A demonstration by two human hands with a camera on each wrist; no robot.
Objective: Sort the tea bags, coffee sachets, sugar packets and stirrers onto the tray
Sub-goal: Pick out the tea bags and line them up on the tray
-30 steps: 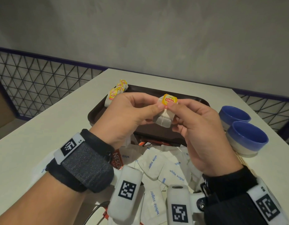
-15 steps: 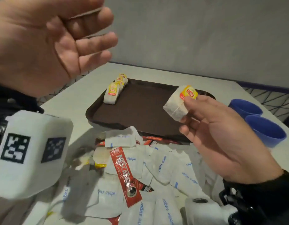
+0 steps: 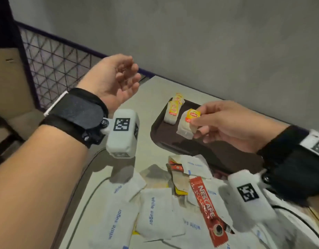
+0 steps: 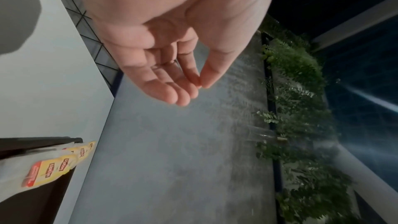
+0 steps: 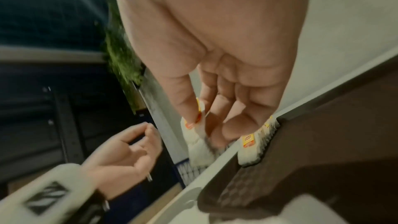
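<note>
The right hand (image 3: pixel 232 126) holds one Lipton tea bag (image 3: pixel 188 124) above the dark brown tray (image 3: pixel 218 153). The thumb and fingers (image 3: pixel 200 131) pinch the bag at its yellow tag end; the white pouch hangs below the grip, clear of the tray floor. In the right wrist view the pinch is blurred, so which fingers oppose the thumb cannot be told exactly.

The left hand (image 3: pixel 117 81) is raised over the left edge of the pale surface (image 3: pixel 151 90), palm turned inward. Its fingers (image 4: pixel 172 91) are loosely curved and hold nothing.

A row of tea bags (image 3: pixel 174 109) stands on edge at the far left corner of the tray, just beside the held bag.

On the surface in front of the tray lies a mixed pile: white sugar packets (image 3: pixel 155 211), a red Nescafe coffee sachet (image 3: pixel 207 209) lying on top of them, and further small red sachets (image 3: pixel 176 167) near the tray's front rim.
</note>
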